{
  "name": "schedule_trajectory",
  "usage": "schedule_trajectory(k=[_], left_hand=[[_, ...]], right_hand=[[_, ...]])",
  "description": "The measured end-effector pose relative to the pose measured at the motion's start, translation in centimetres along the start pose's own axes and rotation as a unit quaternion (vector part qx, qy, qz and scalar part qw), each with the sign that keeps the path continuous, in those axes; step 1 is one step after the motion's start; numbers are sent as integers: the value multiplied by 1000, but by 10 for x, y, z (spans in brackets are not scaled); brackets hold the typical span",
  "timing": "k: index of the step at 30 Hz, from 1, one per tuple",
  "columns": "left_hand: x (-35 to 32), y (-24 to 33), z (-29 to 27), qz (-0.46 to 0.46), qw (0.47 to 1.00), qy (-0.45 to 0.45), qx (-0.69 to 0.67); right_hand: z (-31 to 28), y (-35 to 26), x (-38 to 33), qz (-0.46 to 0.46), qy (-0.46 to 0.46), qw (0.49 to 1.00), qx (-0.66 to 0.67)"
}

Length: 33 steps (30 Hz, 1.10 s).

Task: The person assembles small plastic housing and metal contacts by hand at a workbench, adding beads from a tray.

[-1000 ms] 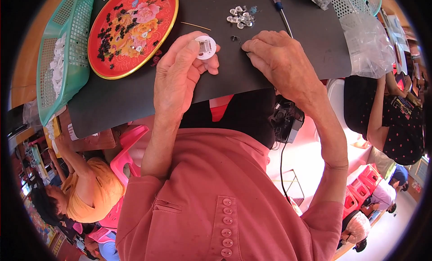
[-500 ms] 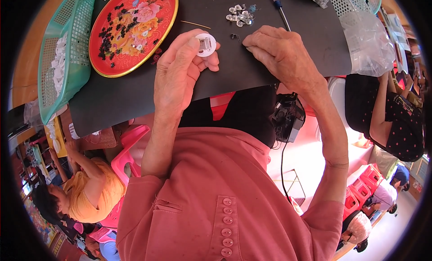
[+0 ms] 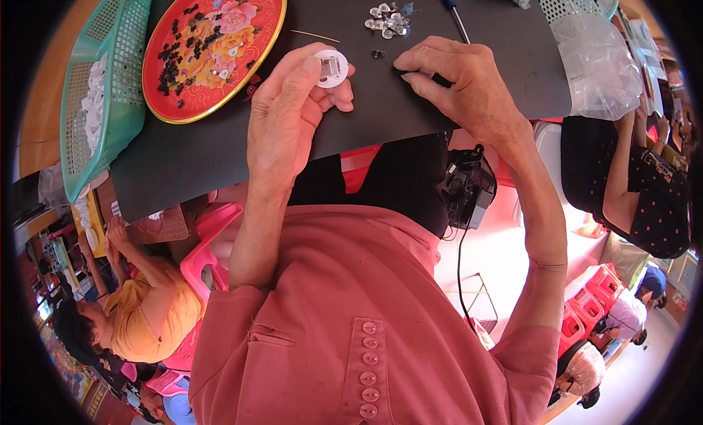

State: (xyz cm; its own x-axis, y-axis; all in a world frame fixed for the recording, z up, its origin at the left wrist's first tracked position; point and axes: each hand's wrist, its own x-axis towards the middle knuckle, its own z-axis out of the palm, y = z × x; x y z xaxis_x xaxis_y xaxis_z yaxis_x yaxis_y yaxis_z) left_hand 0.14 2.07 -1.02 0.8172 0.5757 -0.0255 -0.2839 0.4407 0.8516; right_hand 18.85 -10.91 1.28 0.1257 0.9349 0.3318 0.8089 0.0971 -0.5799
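My left hand (image 3: pixel 284 117) is closed around a white round plastic piece (image 3: pixel 334 68), with the thumb on its near face. A rectangular, metallic-looking recess shows in the disc. Over the dark tabletop to its right, my right hand (image 3: pixel 469 81) is bent with thumb and forefinger close together in a pinch. Whatever lies between those fingertips is too small and dark to make out. Just left of them rests a tiny dark, curled wire-like piece (image 3: pixel 379 56). Beyond it is a small heap of clear, rounded parts (image 3: pixel 388 21).
A red flowered tray (image 3: pixel 155 103) holding small black pieces lies left, beside a green basket (image 3: pixel 121 128) with white parts. A thin stick (image 3: pixel 315 35), a screwdriver (image 3: pixel 457 19) and a clear plastic bag (image 3: pixel 600 73) lie around. Other people sit at both sides.
My right thumb and forefinger have shifted slightly, with a dark gap now showing between them. My left hand keeps the white disc, nearly still.
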Motion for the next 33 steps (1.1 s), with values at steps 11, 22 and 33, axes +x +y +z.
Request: schedule_trajectory(k=[11, 22, 33], left_hand=[[-1, 1, 3, 11, 1000, 2, -5], [-4, 6, 32, -57, 994, -60, -72], [0, 1, 19, -82, 972, -93, -199]], right_hand=[[1, -7, -2, 212, 55, 960, 178], [3, -18, 6, 295, 42, 819, 491], [8, -20, 6, 283, 22, 787, 547]])
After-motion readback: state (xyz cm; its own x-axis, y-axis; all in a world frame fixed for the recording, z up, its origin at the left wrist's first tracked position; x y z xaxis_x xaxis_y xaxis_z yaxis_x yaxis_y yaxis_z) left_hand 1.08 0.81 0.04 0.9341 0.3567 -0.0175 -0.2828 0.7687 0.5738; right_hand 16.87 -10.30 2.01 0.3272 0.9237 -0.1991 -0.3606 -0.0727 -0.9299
